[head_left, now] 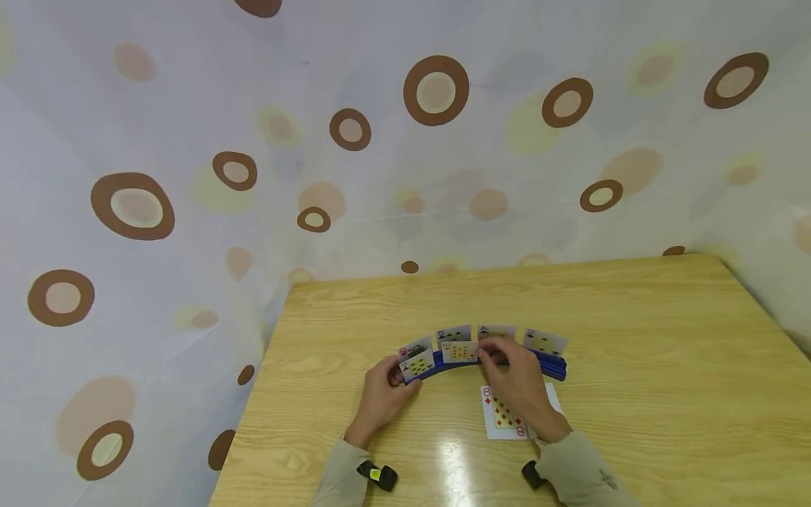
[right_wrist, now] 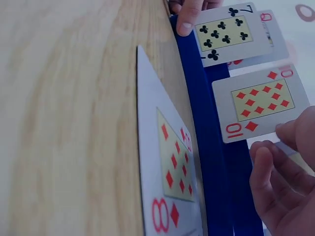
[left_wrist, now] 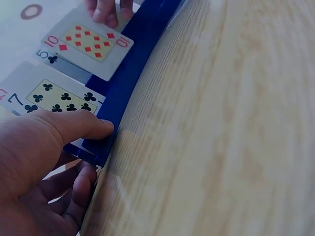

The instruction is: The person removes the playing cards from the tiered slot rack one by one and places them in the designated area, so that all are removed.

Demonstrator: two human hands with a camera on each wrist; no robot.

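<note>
A curved blue card holder (head_left: 553, 366) stands on the table with playing cards upright in it. My left hand (head_left: 383, 396) grips its left end, thumb along the front, fingers behind. Just above that thumb is the seven of clubs (left_wrist: 61, 96), in front of a red queen (right_wrist: 276, 44). My right hand (head_left: 521, 382) pinches the right edge of the ten of diamonds (right_wrist: 261, 104), whose lower edge is at the holder. Behind it shows the five of clubs (head_left: 453, 332). An ace (head_left: 497, 329) and another black-suited card (head_left: 545, 342) stand farther right, partly behind the right hand.
Below my right forearm, the eight of diamonds (head_left: 497, 415) lies face up on the wooden table (head_left: 659, 394), partly covered by the hand. More white card surface (head_left: 552, 396) shows beyond the wrist. A patterned curtain (head_left: 380, 176) hangs behind and left of the table.
</note>
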